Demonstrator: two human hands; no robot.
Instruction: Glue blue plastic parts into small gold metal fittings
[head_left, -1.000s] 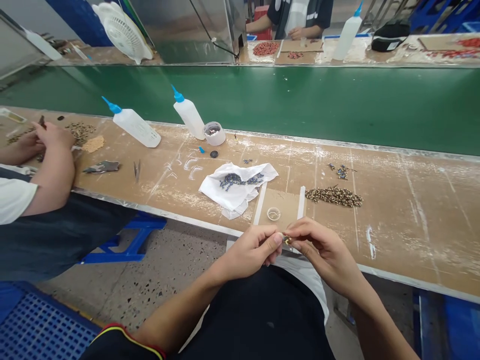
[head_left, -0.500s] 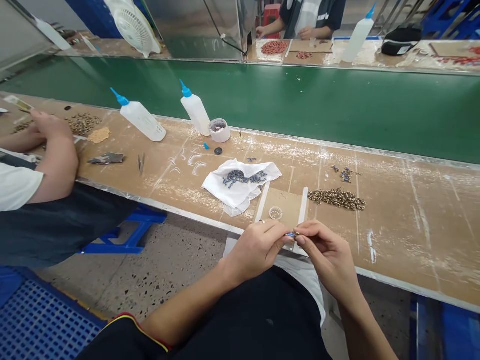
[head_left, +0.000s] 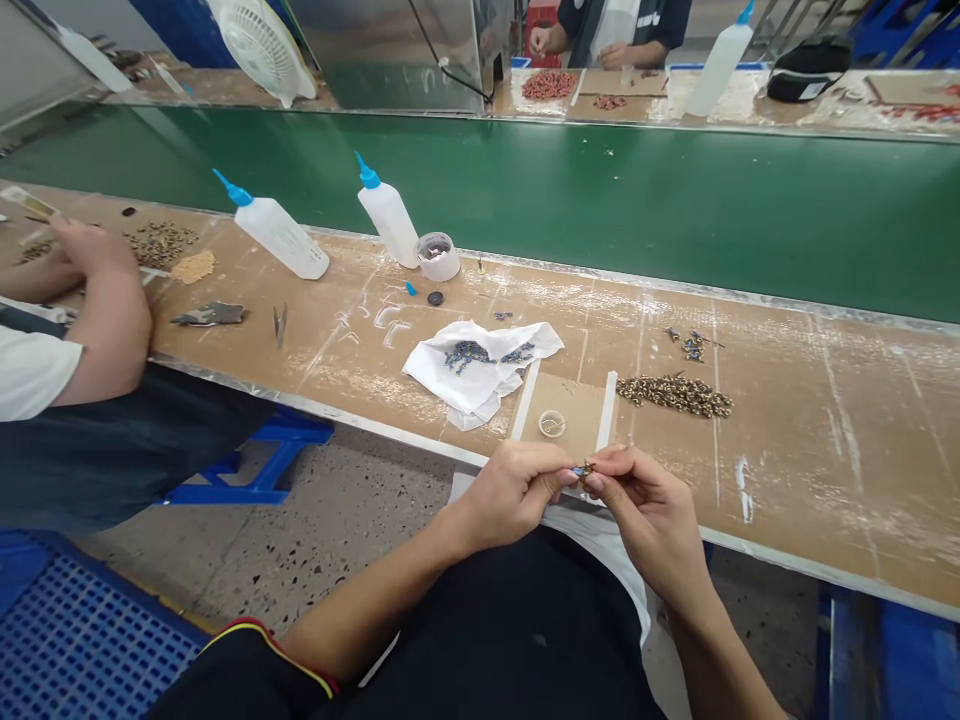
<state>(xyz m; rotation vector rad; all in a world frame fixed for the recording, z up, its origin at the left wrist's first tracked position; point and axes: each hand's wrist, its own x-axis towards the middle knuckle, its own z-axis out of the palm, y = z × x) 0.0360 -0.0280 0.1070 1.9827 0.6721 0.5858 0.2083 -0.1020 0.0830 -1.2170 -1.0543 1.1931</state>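
Rolled left hand (head_left: 514,488) over since a second ago | pinching small blue-and-gold piece (head_left: 583,471), likewise with right hand (head_left: 654,507) | near round cup (head_left: 552,434) on desk (head_left: 795,450)

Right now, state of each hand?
Left hand: closed, pinching a small blue-and-gold piece.
Right hand: thumb and finger closed on the same piece.
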